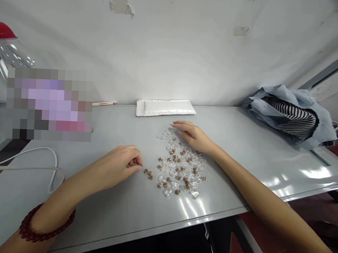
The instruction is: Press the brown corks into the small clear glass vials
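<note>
My left hand (125,162) is closed in a pinch around a small brown cork (140,165), mostly covered by the fingertips, just above the grey table. A few loose corks (150,173) lie right beside it. To their right spreads a pile of tiny clear glass bottles (181,166), most of them with corks in their necks. At the pile's far edge my right hand (195,136) is open, fingers stretched out to the left and palm down. Close to its fingertips lie several clear bottles (165,134) with no corks visible in them.
A white padded packet (167,107) lies against the wall behind the pile. On the right is a bundle of light blue and striped cloth (292,115). A white cable (55,162), a pen (104,104), a blurred-out purple object (51,102) and a red-capped clear container (14,50) are at left.
</note>
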The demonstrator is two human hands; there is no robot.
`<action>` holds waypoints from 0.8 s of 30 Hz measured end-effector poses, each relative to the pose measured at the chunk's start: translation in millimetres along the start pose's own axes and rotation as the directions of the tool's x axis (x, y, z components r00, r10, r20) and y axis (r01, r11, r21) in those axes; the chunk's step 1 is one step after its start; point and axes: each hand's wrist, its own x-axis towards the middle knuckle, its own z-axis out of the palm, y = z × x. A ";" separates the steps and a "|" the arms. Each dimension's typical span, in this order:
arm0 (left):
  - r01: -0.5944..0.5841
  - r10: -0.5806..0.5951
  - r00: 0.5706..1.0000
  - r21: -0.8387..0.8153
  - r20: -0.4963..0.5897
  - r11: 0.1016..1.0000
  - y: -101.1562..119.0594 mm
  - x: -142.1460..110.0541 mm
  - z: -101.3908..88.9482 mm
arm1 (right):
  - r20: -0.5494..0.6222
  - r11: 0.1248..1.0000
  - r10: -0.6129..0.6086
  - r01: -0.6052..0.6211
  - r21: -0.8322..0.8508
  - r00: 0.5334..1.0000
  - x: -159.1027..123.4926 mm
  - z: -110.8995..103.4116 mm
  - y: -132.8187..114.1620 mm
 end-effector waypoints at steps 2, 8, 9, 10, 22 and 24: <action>-0.007 0.007 1.000 -0.009 -0.018 1.000 1.9 0.8 -0.2 | 0.017 1.000 -0.017 0.018 -0.025 1.000 0.0 1.2 1.0; -0.025 0.019 0.997 -0.076 -0.076 0.997 6.1 2.8 1.3 | 0.043 0.998 -0.001 0.004 -0.068 0.999 -3.3 -2.1 -1.6; -0.024 0.018 0.997 -0.077 -0.077 0.997 6.3 3.1 1.7 | 0.044 0.997 0.013 -0.010 -0.074 0.999 -4.1 -3.0 -2.2; -0.023 0.017 0.997 -0.074 -0.075 0.997 6.5 3.4 2.0 | 0.039 0.996 0.027 -0.023 -0.089 0.999 -4.9 -3.9 -2.8; 0.023 -0.028 0.998 -0.075 -0.061 0.997 12.9 5.6 1.4 | -0.094 0.950 0.090 -0.114 -0.292 0.991 -9.0 -10.7 5.1; 0.028 -0.034 0.996 -0.087 -0.077 0.996 15.0 6.4 0.9 | -0.201 0.966 0.159 -0.194 -0.173 0.967 -9.8 -12.5 4.7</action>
